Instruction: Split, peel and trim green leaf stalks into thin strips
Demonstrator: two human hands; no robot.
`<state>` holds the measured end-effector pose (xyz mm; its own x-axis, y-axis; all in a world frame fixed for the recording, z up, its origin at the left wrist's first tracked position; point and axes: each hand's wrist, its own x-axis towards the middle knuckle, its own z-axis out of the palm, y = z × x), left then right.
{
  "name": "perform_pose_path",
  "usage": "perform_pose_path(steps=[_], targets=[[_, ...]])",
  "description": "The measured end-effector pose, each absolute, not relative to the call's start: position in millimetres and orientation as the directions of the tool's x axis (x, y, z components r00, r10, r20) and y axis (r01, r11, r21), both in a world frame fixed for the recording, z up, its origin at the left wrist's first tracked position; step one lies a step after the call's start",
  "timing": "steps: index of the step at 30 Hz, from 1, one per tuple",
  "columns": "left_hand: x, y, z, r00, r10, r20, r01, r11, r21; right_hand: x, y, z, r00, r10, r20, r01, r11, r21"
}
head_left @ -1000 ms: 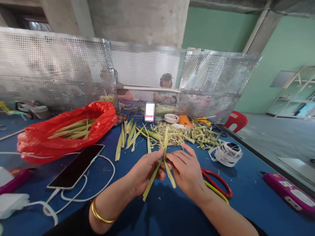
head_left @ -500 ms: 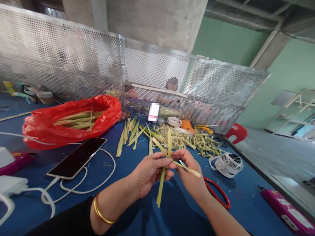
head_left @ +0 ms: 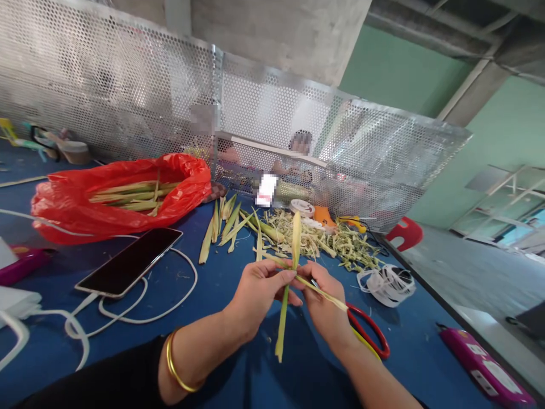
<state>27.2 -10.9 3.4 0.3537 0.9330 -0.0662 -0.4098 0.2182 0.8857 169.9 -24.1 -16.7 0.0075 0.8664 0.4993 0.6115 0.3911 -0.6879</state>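
Both hands meet over the blue table [head_left: 213, 295], holding crossed green-yellow leaf strips [head_left: 297, 238]. My left hand [head_left: 258, 289] pinches the crossing between thumb and fingers. My right hand [head_left: 326, 301] closes on the same strips from the other side; one strip lies across it toward the wrist. One end points up, another hangs down below the fingers. Scissors with red handles [head_left: 372, 329] lie beside and partly behind my right hand. Loose leaves [head_left: 230, 224] and a pile of shredded strips [head_left: 353, 247] lie beyond the hands.
A red plastic bag [head_left: 179, 210] of leaves and a cabled phone [head_left: 131, 264] are at left. White tape coils [head_left: 389, 284] and a purple case [head_left: 481, 363] are at right. Behind a perforated metal screen [head_left: 264, 102], people are partly visible.
The view has shifted slightly. The upper leaf now stands more upright, and the side strip lies closer along my right hand. More of the scissor handles shows. Both hands still hold the strips.
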Motion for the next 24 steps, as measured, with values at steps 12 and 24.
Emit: perform_pose_path(steps=[12,24], targets=[[16,-2,8,0.519,0.822,-0.236,-0.105,0.336,0.936,186,-14,-3,-0.140,0.981,0.134,-0.018,0.133,-0.991],[24,-9,7,0.516,0.839,-0.174,-0.029,0.221,0.975,174,-14,-13,0.046,0.994,0.096,-0.114,0.100,-0.988]])
